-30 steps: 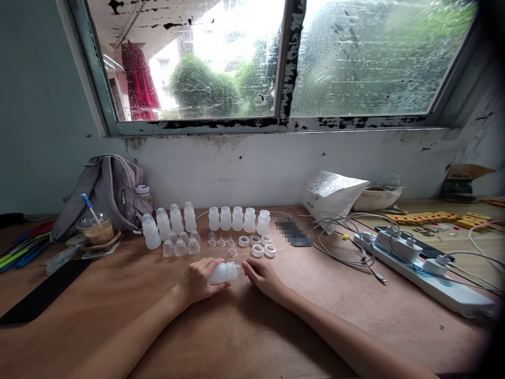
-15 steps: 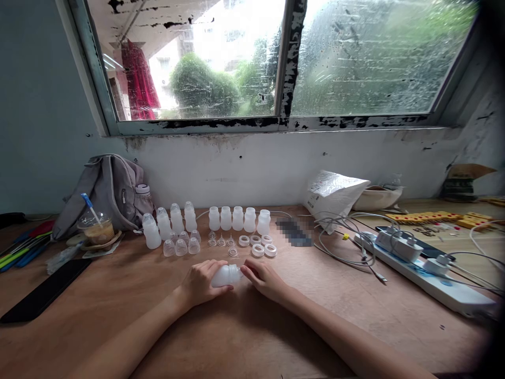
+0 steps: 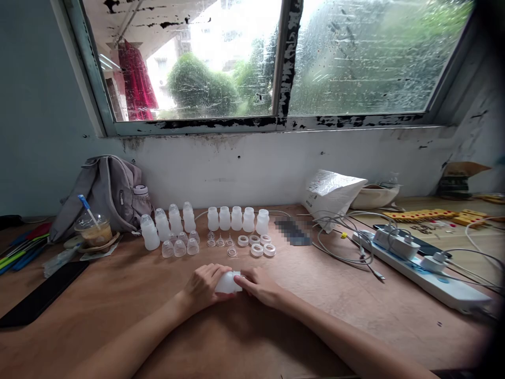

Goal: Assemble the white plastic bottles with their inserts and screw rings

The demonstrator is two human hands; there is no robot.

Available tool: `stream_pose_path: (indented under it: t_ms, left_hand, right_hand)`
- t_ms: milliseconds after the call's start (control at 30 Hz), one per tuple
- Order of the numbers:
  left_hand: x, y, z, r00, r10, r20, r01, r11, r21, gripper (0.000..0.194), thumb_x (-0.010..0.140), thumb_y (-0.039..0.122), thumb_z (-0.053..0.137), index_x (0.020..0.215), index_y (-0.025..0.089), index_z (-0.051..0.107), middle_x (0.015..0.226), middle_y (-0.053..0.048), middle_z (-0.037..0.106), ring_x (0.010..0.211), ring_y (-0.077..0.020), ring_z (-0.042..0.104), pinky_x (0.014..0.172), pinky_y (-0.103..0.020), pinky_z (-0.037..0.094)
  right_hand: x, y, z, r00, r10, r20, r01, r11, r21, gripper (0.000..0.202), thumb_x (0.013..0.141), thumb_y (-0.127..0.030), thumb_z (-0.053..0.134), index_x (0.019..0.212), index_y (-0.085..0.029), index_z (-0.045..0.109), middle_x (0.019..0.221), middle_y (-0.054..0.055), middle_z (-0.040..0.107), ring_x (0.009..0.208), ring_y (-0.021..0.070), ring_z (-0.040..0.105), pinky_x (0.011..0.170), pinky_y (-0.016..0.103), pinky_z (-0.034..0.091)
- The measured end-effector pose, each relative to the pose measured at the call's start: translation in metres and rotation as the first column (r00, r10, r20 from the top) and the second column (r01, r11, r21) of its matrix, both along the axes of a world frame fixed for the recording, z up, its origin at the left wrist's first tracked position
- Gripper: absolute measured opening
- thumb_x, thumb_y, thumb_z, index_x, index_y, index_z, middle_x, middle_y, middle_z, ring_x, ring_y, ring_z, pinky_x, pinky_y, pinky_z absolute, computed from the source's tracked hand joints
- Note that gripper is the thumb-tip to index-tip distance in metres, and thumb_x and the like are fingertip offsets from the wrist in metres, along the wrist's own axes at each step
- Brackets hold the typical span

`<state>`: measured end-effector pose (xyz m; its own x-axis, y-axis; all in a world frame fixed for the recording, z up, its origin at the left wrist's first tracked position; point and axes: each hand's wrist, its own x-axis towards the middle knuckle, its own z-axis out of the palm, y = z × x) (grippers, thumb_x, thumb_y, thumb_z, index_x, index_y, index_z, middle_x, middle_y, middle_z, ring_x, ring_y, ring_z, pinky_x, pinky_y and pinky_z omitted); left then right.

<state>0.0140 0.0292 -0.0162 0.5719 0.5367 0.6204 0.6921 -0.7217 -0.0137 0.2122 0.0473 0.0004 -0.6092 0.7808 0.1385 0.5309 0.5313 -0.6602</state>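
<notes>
A frosted white baby bottle (image 3: 225,283) lies on its side between my hands, just above or on the table. My left hand (image 3: 205,283) wraps round its base end. My right hand (image 3: 258,284) is closed over the neck end, thumb across it, so the neck and whatever sits on it are hidden. Beyond them stand several open bottles (image 3: 236,218) in a row, with clear teats (image 3: 220,240) and white collar rings (image 3: 256,249) before them. Left of these are several capped bottles (image 3: 150,233) and loose clear caps (image 3: 180,248).
A grey backpack (image 3: 106,189) and an iced drink cup (image 3: 94,231) are at the left, near a black flat case (image 3: 43,292). To the right lie tangled white cables (image 3: 335,247), a power strip (image 3: 418,279) and a silver-white bag (image 3: 331,195).
My right hand has moved in from the bottle's mouth and closed round its neck end, covering the threads. My left hand keeps hold of the bottle, and the view has shifted slightly.
</notes>
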Motion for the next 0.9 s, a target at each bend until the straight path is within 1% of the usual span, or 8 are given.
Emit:
stream_pose_path:
  t_ms: [133,333,467,567,667,767,833,900]
  left_hand:
    - [0.003,-0.007,0.006,0.999,0.037,-0.014,-0.036,0.996,0.08,0.045,0.076,0.051,0.049,0.103,0.015,0.05,0.089,-0.007,0.063,0.077,-0.0187,0.06,0.065,-0.029,0.047]
    - [0.005,-0.01,0.006,0.999,0.05,-0.016,-0.047,0.987,0.153,0.043,0.079,0.046,0.048,0.107,0.014,0.049,0.091,-0.008,0.063,0.081,-0.0187,0.06,0.07,-0.029,0.047]
    - [0.004,-0.001,-0.001,0.997,0.079,-0.014,-0.078,0.994,0.083,0.048,0.079,0.046,0.048,0.116,0.016,0.043,0.099,-0.009,0.059,0.087,-0.0215,0.057,0.076,-0.034,0.046]
    - [0.002,0.004,-0.005,0.99,0.127,0.053,-0.124,0.99,-0.065,0.053,0.084,0.041,0.041,0.13,0.02,0.027,0.114,-0.012,0.05,0.101,-0.0235,0.051,0.084,-0.038,0.043]
    - [0.002,0.004,-0.005,0.974,0.122,0.191,-0.065,0.957,-0.283,0.053,0.088,0.034,0.032,0.136,0.021,0.012,0.128,-0.012,0.037,0.118,-0.0225,0.037,0.096,-0.04,0.035]
    - [0.005,0.0,-0.003,0.92,0.14,0.366,0.05,0.884,-0.465,0.053,0.089,0.034,0.029,0.137,0.021,0.009,0.135,-0.011,0.029,0.126,-0.0222,0.024,0.102,-0.04,0.026]
    - [0.007,-0.001,-0.002,0.879,0.143,0.454,0.153,0.818,-0.554,0.053,0.089,0.035,0.029,0.137,0.02,0.01,0.135,-0.011,0.032,0.125,-0.0224,0.027,0.102,-0.039,0.027]
    - [0.009,-0.003,-0.002,0.867,0.105,0.487,0.244,0.762,-0.599,0.052,0.089,0.035,0.03,0.136,0.02,0.013,0.13,-0.01,0.041,0.119,-0.0216,0.038,0.097,-0.037,0.035]
  right_hand:
    - [-0.002,-0.001,0.001,0.983,-0.025,-0.184,-0.021,0.969,-0.245,0.052,0.083,-0.054,0.033,0.048,-0.016,0.041,0.043,-0.003,0.04,0.042,0.0077,0.035,0.045,0.022,0.026]
    - [-0.002,-0.001,-0.004,0.944,-0.156,-0.29,0.013,0.898,-0.44,0.053,0.078,-0.056,0.04,0.043,-0.017,0.037,0.034,-0.006,0.033,0.037,0.0064,0.034,0.043,0.022,0.027]
    - [-0.003,0.003,-0.004,0.916,-0.187,-0.356,-0.028,0.853,-0.521,0.048,0.077,-0.056,0.043,0.053,-0.015,0.046,0.038,-0.006,0.037,0.032,0.005,0.03,0.034,0.02,0.023]
    - [-0.003,0.006,-0.001,0.832,-0.235,-0.503,-0.14,0.788,-0.599,0.035,0.075,-0.053,0.05,0.075,-0.017,0.05,0.058,-0.004,0.05,0.04,0.0062,0.042,0.034,0.018,0.031]
    - [-0.003,0.007,0.003,0.745,-0.229,-0.627,-0.245,0.78,-0.576,0.029,0.072,-0.042,0.059,0.088,-0.021,0.048,0.084,0.0,0.053,0.067,0.011,0.055,0.05,0.02,0.045]
    - [-0.003,0.009,0.001,0.731,-0.114,-0.672,-0.296,0.835,-0.464,0.039,0.07,-0.032,0.065,0.102,-0.024,0.045,0.094,0.001,0.052,0.085,0.0142,0.055,0.069,0.026,0.047]
    - [-0.003,0.011,-0.003,0.754,-0.041,-0.655,-0.283,0.88,-0.381,0.049,0.068,-0.03,0.067,0.109,-0.026,0.041,0.099,0.002,0.051,0.089,0.0151,0.053,0.076,0.03,0.046]
    - [-0.004,0.013,-0.008,0.792,0.004,-0.61,-0.236,0.925,-0.3,0.059,0.066,-0.029,0.069,0.115,-0.028,0.037,0.101,0.003,0.05,0.092,0.0162,0.052,0.078,0.031,0.045]
